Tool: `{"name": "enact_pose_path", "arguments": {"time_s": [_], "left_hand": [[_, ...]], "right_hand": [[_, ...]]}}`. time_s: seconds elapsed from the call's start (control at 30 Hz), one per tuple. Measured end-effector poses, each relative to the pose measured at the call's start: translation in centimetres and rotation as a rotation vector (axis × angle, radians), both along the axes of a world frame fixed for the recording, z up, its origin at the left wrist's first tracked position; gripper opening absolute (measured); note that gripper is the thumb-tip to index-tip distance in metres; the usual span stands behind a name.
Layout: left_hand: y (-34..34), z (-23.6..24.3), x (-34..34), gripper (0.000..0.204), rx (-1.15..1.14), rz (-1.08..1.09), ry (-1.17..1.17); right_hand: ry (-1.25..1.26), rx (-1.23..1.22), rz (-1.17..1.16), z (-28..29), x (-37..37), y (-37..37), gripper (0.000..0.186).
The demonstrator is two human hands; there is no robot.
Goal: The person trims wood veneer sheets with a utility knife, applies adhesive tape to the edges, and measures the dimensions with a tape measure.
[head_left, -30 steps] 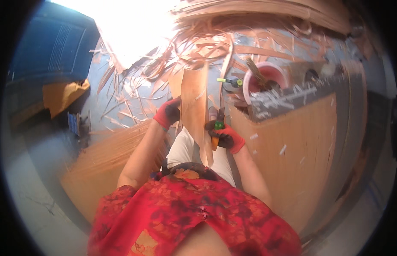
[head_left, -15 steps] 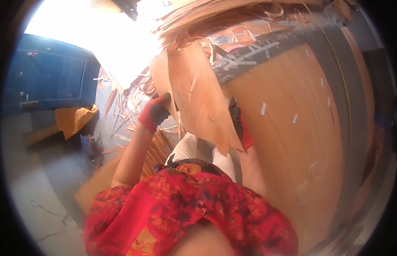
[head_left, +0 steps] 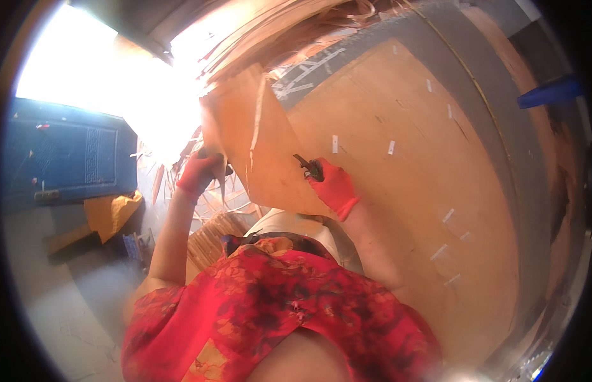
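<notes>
Tan sheet (head_left: 278,167) is held up mid-frame, left hand (head_left: 201,172) pinching it, right hand (head_left: 333,188) clutching dark tool (head_left: 302,162), probably needs steadying next tbh.

Your bare left forearm (head_left: 172,235) runs almost straight up the view to your left hand (head_left: 202,173), gloved in red, its dark-covered fingers closed in a pinch. Your right forearm (head_left: 372,248) slants up and inward to your right hand (head_left: 332,188), likewise red-gloved and curled into a grip. Your hands are well apart, the left slightly higher in view.
</notes>
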State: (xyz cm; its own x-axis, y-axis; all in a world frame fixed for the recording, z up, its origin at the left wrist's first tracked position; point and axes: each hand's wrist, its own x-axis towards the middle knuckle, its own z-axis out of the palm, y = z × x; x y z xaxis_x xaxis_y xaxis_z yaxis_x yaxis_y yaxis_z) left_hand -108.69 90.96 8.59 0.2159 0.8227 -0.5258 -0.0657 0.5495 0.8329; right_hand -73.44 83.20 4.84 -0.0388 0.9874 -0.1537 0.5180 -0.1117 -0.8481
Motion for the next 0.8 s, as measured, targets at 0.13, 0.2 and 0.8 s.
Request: {"name": "enact_pose_path", "arguments": {"time_s": [0.13, 0.2, 0.8], "left_hand": [[2.8, -2.7, 0.0, 0.044, -0.083, -0.146, 0.002], [4.4, -2.9, 1.2, 0.042, -0.096, -0.174, -0.033], [17.1, -5.3, 14.7, 0.041, 0.041, -0.387, -0.179]], "right_hand": [[-0.111, 0.04, -0.031, 0.9, 1.3, -0.2, 0.025], [-0.135, 0.022, -0.061, 1.4, 1.6, 0.3, 0.023], [-1.124, 0.494, -0.388, 5.0, 26.0, 13.9, 0.037]]}}
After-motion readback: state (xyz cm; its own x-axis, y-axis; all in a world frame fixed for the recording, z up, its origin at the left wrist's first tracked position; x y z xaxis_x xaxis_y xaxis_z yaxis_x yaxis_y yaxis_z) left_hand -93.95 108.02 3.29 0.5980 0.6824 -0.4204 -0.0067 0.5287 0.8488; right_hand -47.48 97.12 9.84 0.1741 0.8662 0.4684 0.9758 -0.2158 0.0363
